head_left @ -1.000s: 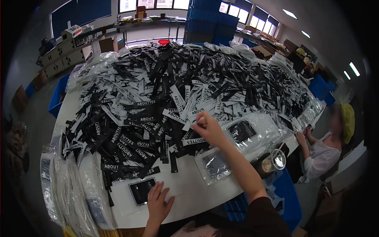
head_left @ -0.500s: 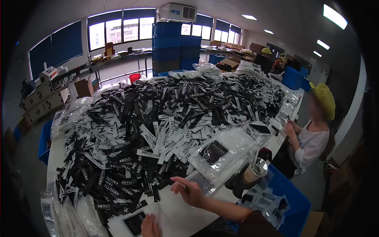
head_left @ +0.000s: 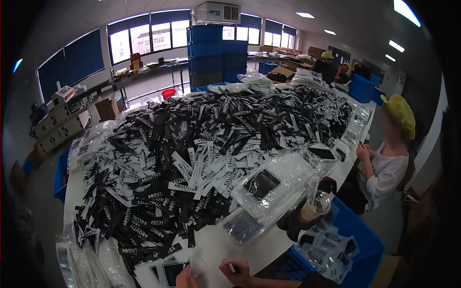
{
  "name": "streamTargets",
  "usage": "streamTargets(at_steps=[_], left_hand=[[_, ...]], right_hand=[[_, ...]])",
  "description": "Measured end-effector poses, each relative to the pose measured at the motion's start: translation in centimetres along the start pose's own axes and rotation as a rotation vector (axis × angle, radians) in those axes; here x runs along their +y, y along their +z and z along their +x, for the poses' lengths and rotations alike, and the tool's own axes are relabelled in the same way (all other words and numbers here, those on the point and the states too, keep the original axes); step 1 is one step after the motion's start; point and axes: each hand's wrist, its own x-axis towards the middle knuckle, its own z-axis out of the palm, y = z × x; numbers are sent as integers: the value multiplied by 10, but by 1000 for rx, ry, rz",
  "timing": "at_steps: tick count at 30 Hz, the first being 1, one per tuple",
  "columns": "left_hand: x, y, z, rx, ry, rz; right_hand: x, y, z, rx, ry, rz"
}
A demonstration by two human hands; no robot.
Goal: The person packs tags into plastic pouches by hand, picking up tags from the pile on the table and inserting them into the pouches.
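Observation:
At the bottom edge of the head view, my left hand [head_left: 186,279] pinches the edge of a clear plastic bag [head_left: 174,272] printed with a black square. More such bags lie beneath it. Just to the right, my right hand [head_left: 236,272] is closed above the white tabletop [head_left: 207,249], its fingers curled; a small dark and pale bit shows at them, too small to name. A large pile of black and white strips [head_left: 192,158] lettered "ABOUTYES" spreads in front of both hands.
A wrapped stack of bags [head_left: 263,185] lies right of the pile, near a plastic cup [head_left: 314,207] and a phone [head_left: 321,153]. A blue bin [head_left: 367,240] holds printed bags below the table edge. A person in a yellow hat [head_left: 389,163] sits at right.
My right hand has come down toward my left, and its spread fingers have curled shut. My left hand, earlier resting on the bag, now pinches its edge. The view has shifted slightly.

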Motion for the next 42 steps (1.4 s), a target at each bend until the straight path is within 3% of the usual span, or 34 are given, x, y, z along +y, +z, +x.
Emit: streamTargets(at_steps=[2, 6, 8, 12, 14, 15, 17, 20, 21, 25, 28, 31, 34, 36, 39, 42], left_hand=[[5, 2, -6, -21, -12, -18], [-3, -8, -6, -42, -15, -8], [-4, -11, -13, -67, -31, -11], [-6, -17, -20, -90, -55, -13], [-9, -22, -22, -103, -62, -10], [-10, -24, -24, -111, -65, -10], [-10, -26, -27, -125, -77, -17], [-8, -28, -32, -139, -97, -29], [-8, -29, -32, -141, -102, -31], [-9, -31, -33, -149, -127, -40], [-8, -32, -38, -175, -144, -56], [-7, -30, -35, -190, -145, -81], [-6, -28, -32, -196, -148, -105], [-6, -28, -30, -201, -151, -115], [-5, -28, -31, -215, -158, -132], [-3, -27, -27, -222, -154, -152]], right_hand=[[-19, -4, 18, -297, 204, -130], [-9, -7, 17, -350, 195, -151], [-38, -8, 22, -363, 537, -167], [-18, -1, 22, -410, 572, 76], [-23, -12, 37, -741, 600, -34], [-27, -11, 41, -743, 601, -27], [-37, -12, 43, -899, 399, -69], [-38, 4, 29, -979, 275, -43], [-43, 8, 32, -957, 389, 9], [-36, 12, 40, -944, 381, -138], [-39, 12, 30, -919, 241, -50], [-42, 8, 31, -996, 327, -97], [-44, 10, 27, -914, 458, -78], [-39, 16, 13, -576, 164, -134], [-66, 16, 15, -638, 163, -165], [-48, 11, 24, -703, 160, -159]])
